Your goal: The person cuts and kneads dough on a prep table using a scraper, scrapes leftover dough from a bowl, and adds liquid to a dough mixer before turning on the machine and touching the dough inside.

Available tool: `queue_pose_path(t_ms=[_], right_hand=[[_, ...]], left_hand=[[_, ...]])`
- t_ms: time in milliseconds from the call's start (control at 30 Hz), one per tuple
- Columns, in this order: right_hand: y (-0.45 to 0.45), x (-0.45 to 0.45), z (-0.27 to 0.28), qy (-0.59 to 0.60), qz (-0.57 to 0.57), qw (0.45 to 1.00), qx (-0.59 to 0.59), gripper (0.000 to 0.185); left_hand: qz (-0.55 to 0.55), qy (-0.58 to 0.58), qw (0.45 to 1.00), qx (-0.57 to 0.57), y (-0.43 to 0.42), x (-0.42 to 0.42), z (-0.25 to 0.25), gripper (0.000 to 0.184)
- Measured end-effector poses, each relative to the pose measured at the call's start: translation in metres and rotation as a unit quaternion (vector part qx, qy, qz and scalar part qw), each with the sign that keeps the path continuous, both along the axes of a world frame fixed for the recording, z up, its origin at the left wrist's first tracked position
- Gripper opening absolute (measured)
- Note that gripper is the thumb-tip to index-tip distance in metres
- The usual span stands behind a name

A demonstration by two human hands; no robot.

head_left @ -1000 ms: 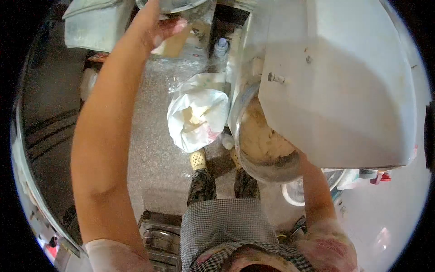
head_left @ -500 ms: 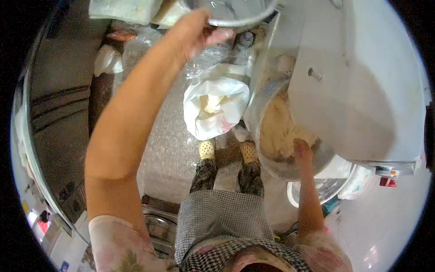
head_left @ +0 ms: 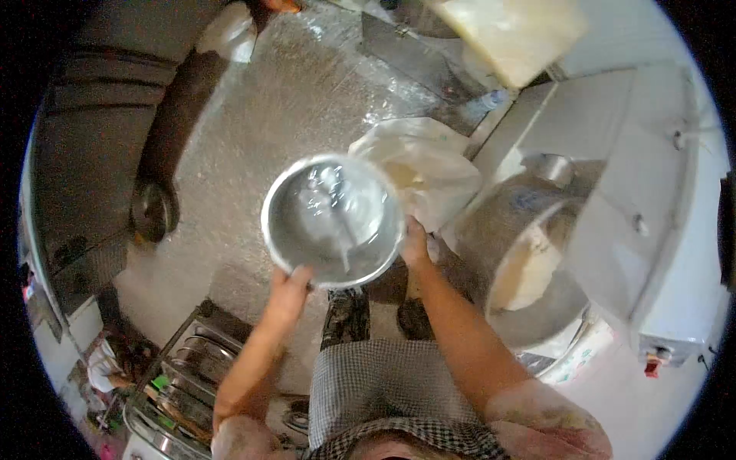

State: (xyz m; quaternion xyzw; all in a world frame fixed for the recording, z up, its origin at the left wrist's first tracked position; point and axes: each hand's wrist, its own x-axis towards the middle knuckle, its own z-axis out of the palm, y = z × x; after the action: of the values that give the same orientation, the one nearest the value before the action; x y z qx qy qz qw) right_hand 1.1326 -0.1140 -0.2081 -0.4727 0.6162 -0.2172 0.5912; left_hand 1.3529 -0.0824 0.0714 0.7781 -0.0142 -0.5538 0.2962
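Observation:
A round metal bowl point(head_left: 270, 222), shiny inside and seemingly holding clear liquid, is held in front of my apron between both hands. My left hand point(head_left: 291, 295) grips its near left rim, the thumb over the edge. On the right rim my right hand point(head_left: 415, 244) is closed, its fingers partly hidden behind the bowl. Just beyond the bowl stands an open white sack point(head_left: 452, 172) with pale yellowish contents, partly covered by the bowl. To the right, a pale mass like dough point(head_left: 529, 268) lies in a large steel mixing bowl point(head_left: 498, 326).
A white machine housing point(head_left: 675, 253) with a red switch rises at the right edge. At lower left is a metal rack point(head_left: 180, 383) with pans. A plastic bottle point(head_left: 491, 100) lies beyond the sack, near a large pale yellowish block or bag point(head_left: 521, 34).
My left hand has brought the metal bowl from the far top toward my body. My right hand has left the dough and taken the bowl's right rim. The view has turned.

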Motion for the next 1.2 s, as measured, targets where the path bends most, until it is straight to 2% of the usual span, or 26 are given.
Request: queue_pose_path(t_ms=[67,133,167,300,433,567,633,700,800,933,1067,1100,1200], right_hand=[[-0.040,0.023,0.013,0.208,0.130,0.969,0.021,0.021],[-0.059,0.013,-0.084,0.237,0.165,0.957,-0.042,0.024],[-0.075,0.013,-0.106,0.279,0.214,0.932,-0.086,0.027],[-0.133,0.026,-0.150,0.308,0.208,0.928,-0.015,0.028],[-0.144,0.038,-0.196,0.252,0.132,0.957,0.062,0.028],[-0.136,0.065,-0.221,0.130,-0.008,0.979,0.156,0.028],[-0.126,0.080,-0.227,0.048,-0.094,0.972,0.210,0.029],[-0.116,0.094,-0.225,-0.024,-0.167,0.952,0.256,0.029],[-0.100,0.098,-0.201,-0.101,-0.246,0.917,0.298,0.029],[-0.082,0.065,-0.136,-0.178,-0.344,0.859,0.335,0.030],[-0.047,0.050,-0.045,-0.339,-0.384,0.792,0.332,0.025],[-0.039,0.048,-0.016,-0.346,-0.385,0.788,0.335,0.024],[-0.027,0.039,0.089,-0.381,-0.364,0.769,0.361,0.022]], left_hand=[[0.111,0.053,0.992,0.020,0.056,0.021,-0.047,0.047],[0.211,0.064,0.973,-0.064,0.107,0.037,-0.088,0.049],[0.225,0.069,0.969,-0.072,0.125,0.047,-0.105,0.050],[0.310,0.032,0.949,-0.051,0.176,0.061,-0.157,0.054],[0.386,0.014,0.922,0.016,0.200,0.061,-0.192,0.059],[0.409,0.028,0.912,0.002,0.192,0.051,-0.204,0.062],[0.409,0.063,0.910,-0.030,0.197,0.049,-0.207,0.063],[0.412,0.048,0.910,-0.006,0.193,0.046,-0.204,0.061],[0.390,0.062,0.919,-0.024,0.172,0.041,-0.186,0.059],[0.354,0.113,0.925,-0.077,0.172,0.037,-0.163,0.058],[0.283,0.161,0.931,-0.163,0.143,0.017,-0.120,0.054],[0.292,0.186,0.929,-0.129,0.159,0.021,-0.125,0.057],[0.258,0.156,0.948,-0.099,0.144,0.007,-0.093,0.060]])
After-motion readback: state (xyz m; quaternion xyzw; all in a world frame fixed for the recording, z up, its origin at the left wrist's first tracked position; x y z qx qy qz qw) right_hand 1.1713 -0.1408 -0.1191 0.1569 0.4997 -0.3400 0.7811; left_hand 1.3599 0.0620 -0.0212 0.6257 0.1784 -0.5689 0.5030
